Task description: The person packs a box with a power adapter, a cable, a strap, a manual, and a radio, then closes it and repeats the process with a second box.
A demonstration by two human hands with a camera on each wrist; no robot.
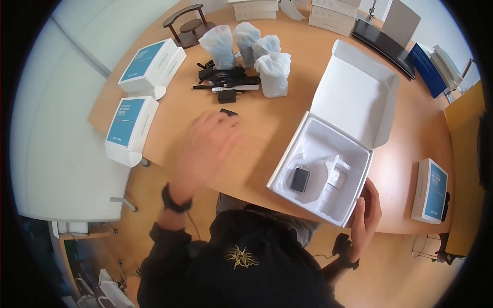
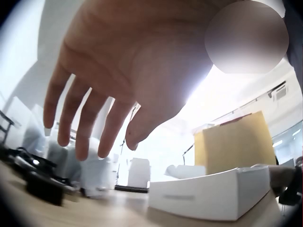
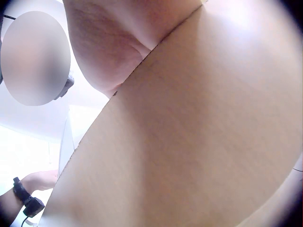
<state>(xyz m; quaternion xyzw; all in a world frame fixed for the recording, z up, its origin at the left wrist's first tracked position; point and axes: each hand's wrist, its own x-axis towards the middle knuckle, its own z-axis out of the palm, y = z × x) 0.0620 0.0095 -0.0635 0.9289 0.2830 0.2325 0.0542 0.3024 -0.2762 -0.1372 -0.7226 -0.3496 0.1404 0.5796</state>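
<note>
A white box [image 1: 334, 203] stands open near the table's front edge, its lid [image 1: 357, 92] tipped back. Inside its moulded tray lies a black power adapter [image 1: 300, 179] with prongs. My left hand [image 1: 208, 149], blurred in the head view, is over the table left of the box, near a small black piece [image 1: 229, 112]. In the left wrist view its fingers [image 2: 87, 116] are spread, with nothing held. My right hand [image 1: 365, 215] rests against the box's right side, thumb up by the corner. The right wrist view shows mostly tabletop [image 3: 199, 123] and part of that hand.
Black cables and adapters [image 1: 226, 77] lie behind the left hand, beside several plastic-wrapped items [image 1: 273, 74]. Blue-and-white boxes [image 1: 131, 126] stand at the left, another box [image 1: 431, 190] at the right. A brown stand [image 1: 191, 25] and stacked white boxes [image 1: 334, 15] are at the back.
</note>
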